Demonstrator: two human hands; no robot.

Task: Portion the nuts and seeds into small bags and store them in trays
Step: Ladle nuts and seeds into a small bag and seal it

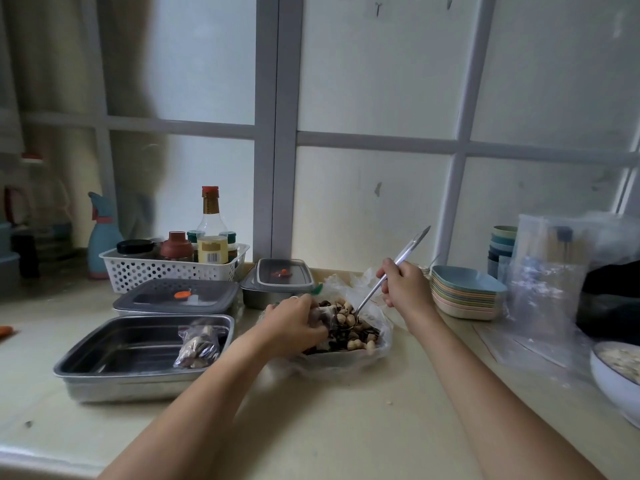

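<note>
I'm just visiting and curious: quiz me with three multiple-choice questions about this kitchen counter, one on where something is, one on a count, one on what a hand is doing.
1. Where does the filled small bag lie?
A. In the open steel tray
B. In the white basket
C. On the stacked plates

2. How many filled bags are in that tray?
A. One
B. Three
C. Five

3. What is the right hand doing?
A. Resting flat and empty
B. Gripping a long metal spoon
C. Lifting a lid

Answers: 1 A, the bag sits at the tray's right end. 2 A, only one bag shows there. 3 B, its fingers close round the handle, with the bowl down in the nut mix.
</note>
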